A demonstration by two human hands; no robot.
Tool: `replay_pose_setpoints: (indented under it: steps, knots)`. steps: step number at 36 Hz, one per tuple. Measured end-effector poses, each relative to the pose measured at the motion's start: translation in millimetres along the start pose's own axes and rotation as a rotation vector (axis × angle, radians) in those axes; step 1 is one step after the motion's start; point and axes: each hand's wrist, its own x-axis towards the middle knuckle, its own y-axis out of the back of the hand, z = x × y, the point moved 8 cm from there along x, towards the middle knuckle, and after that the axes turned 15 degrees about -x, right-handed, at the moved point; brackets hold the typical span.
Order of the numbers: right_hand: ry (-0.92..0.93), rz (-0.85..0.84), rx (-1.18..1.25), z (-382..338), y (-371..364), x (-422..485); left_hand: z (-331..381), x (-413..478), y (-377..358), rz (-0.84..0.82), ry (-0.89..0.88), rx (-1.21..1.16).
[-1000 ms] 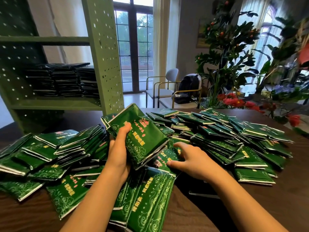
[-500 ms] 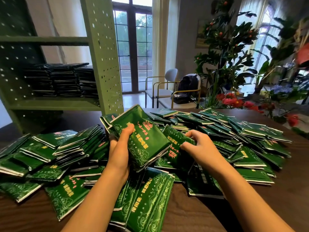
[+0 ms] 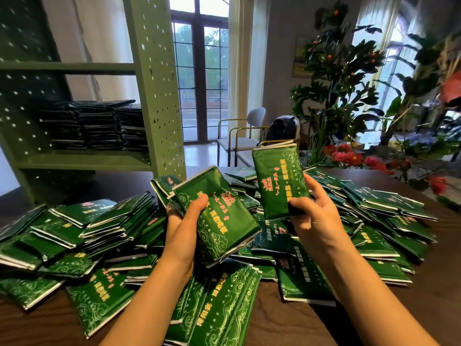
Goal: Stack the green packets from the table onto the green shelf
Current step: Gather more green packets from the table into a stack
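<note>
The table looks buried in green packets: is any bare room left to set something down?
Bare wood shows on the table at the near right, outside the packets, and in a dark strip at the back left between them and the green shelf. The middle is crowded.

The upright packet (image 3: 279,181) in the right hand (image 3: 316,221) has a row of small yellow signs down one side and bigger pink signs in the middle. The tilted packet (image 3: 222,221) in the left hand (image 3: 182,233) has the same yellow and pink print. So does the front packet (image 3: 214,313) lying on the bench (image 3: 411,320), with yellow signs along its length. The signs look like Chinese writing, but they are too blurry to read.
</note>
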Motion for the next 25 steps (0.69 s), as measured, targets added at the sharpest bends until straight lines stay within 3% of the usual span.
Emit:
replay_pose_setpoints:
  steps: [8,25]
  knots:
    - [0.027,-0.043,0.099,-5.3,-3.0,0.9,0.3,-2.6,-1.7,-0.01,-0.001,0.052]
    - [0.029,-0.058,0.046,-7.5,-5.3,-2.1,-4.2,-10.3,-12.6,-0.089,0.067,0.103]
